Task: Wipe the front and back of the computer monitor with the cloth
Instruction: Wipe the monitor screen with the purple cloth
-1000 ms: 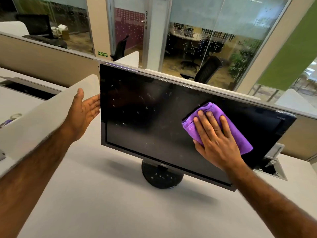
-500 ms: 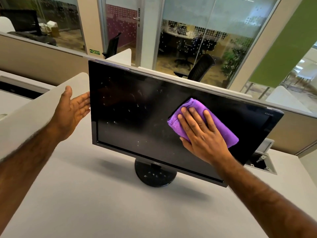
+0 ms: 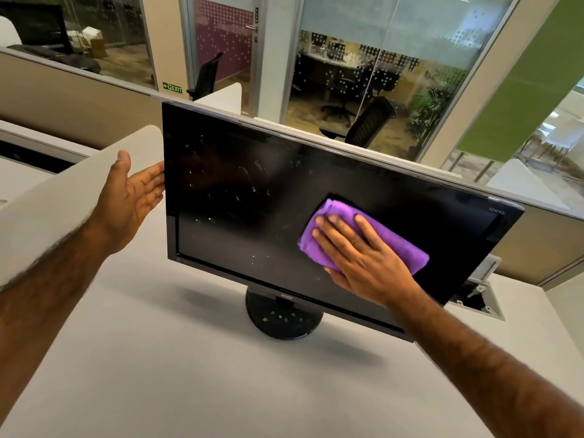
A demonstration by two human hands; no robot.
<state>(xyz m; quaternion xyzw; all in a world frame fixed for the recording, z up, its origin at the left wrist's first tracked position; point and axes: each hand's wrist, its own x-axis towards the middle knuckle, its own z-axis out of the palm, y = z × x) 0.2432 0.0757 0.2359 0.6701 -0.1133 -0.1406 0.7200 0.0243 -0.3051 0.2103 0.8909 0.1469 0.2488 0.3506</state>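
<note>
The wide black glossy monitor [image 3: 252, 197] stands on its round base on the grey desk [image 3: 189, 374], long axis left to right, screen facing me, dust-specked. My right hand [image 3: 363, 257] presses the folded purple microfibre cloth [image 3: 410, 252] flat beneath straight fingers. My left hand [image 3: 132, 197], fingers relaxed, steadies the left edge

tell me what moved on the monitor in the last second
The right hand, flat on the purple cloth, slid it down the monitor screen and slightly left, away from the top edge. Nothing was gripped or released. The left hand stays open at the monitor's left edge; white specks remain on the left half.
</note>
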